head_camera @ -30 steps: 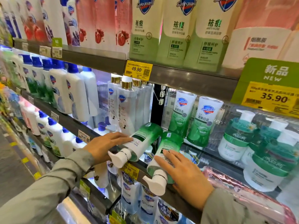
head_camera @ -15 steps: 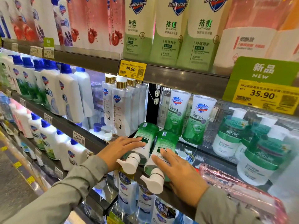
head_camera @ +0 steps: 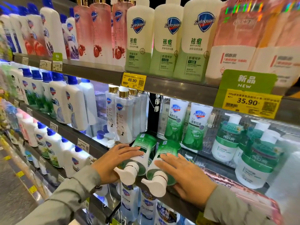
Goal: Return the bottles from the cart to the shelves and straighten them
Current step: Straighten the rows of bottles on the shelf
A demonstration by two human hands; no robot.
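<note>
Below the 49.90 price tag point(head_camera: 134, 80), two green pump bottles lie side by side, pumps jutting past the shelf edge point(head_camera: 181, 202). The left hand point(head_camera: 113, 161) lays straight fingers across the left bottle point(head_camera: 143, 142). The right hand point(head_camera: 185, 174) rests flat, fingers spread, on the right bottle point(head_camera: 169, 146). The left thumb seems tucked out of sight.
</note>
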